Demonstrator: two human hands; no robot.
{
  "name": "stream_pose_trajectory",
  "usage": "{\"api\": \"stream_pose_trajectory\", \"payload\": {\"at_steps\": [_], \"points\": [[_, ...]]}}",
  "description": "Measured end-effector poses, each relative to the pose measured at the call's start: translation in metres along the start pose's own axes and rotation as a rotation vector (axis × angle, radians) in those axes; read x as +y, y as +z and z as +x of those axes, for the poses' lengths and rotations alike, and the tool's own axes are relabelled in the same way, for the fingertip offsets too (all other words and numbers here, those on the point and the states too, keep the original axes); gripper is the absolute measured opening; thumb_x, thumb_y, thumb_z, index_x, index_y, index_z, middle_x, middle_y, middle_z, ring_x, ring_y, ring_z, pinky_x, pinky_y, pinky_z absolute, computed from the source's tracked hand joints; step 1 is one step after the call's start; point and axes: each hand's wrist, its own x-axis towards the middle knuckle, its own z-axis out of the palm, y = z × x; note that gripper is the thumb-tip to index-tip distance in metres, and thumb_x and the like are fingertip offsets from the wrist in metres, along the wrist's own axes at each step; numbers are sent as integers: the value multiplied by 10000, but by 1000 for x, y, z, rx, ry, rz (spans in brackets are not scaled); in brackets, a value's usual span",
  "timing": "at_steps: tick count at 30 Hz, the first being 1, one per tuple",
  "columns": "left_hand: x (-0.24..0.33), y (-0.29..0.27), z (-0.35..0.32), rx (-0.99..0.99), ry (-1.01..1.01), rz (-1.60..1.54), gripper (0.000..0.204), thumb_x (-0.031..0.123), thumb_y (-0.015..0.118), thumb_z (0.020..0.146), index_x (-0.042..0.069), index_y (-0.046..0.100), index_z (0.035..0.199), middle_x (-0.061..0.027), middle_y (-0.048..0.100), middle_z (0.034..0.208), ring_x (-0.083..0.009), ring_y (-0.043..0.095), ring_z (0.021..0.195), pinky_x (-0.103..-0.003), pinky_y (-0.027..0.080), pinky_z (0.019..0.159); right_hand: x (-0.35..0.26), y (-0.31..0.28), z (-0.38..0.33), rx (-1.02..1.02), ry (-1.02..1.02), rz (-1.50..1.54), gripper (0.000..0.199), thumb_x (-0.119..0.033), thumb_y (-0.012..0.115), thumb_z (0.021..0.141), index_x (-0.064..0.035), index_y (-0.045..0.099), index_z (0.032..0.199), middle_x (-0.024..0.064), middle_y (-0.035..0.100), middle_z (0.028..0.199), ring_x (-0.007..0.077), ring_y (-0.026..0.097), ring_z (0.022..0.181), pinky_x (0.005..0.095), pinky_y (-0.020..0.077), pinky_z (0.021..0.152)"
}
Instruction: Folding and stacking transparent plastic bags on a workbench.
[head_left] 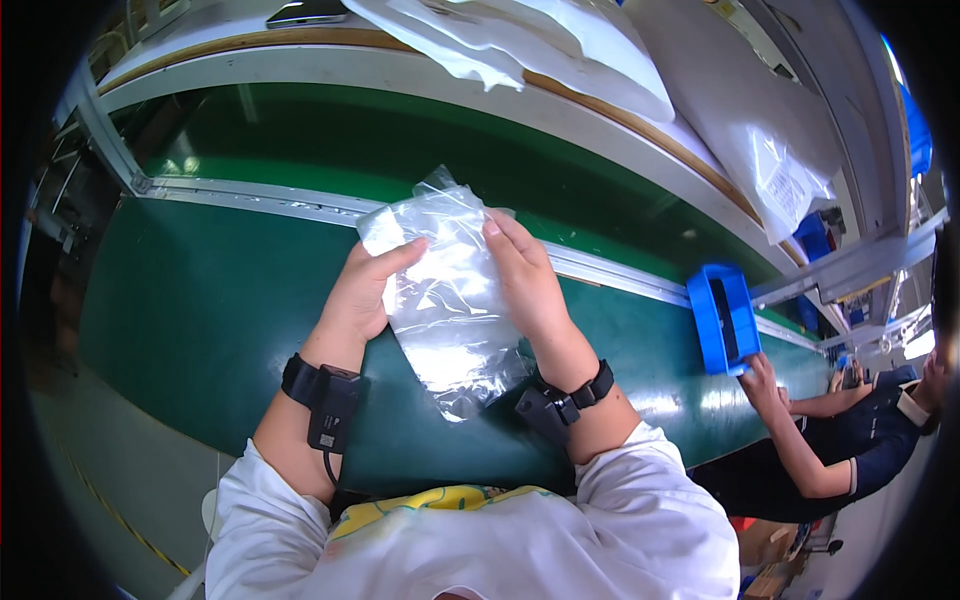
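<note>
**Q:** What are the two hands doing?

**A:** Both hold a clear plastic bag (445, 290) above a dark green conveyor belt (200, 300). The left hand (362, 295) grips the bag's left edge — its thumb lies across the front of the film, and the other fingers are hidden behind it. The right hand (525, 280) grasps the right edge, fingertips pressed near the top. The bag is crumpled and shiny, hanging between the hands with its lower end close to the person's chest. I cannot tell whether anything is inside.

**Q:** What is on the wrists?

**A:** Each wrist wears a black strap with a small black device; a cable runs down from the left one (328, 405).

**Q:** And round about?

**A:** Beyond the belt lies a pile of white plastic sheeting (560, 50). To the right, another person's hand (760, 378) touches a blue bin (722, 318) sitting on the belt — well apart from the bag. The wearer's sleeves are white.
</note>
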Motion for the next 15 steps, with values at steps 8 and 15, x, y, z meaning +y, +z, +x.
{"api": "stream_pose_trajectory", "payload": {"at_steps": [8,15], "points": [[-5,-1,6,7,42,-7,372,44,635,827,-10,515,1175,-106,601,1093,-200,596,996,-327,482,857,-3,-2,-1,106,-25,-326,549,-400,604,856,40,515,1173,160,521,1032,242,499,961,336,435,812],[0,-7,5,28,216,-98,316,52,618,850,12,537,1153,-85,610,1069,-180,598,978,-322,484,850,-1,-5,-5,-17,48,-242,539,-136,721,732,15,493,1196,143,506,1164,203,513,1062,320,423,874]]}}
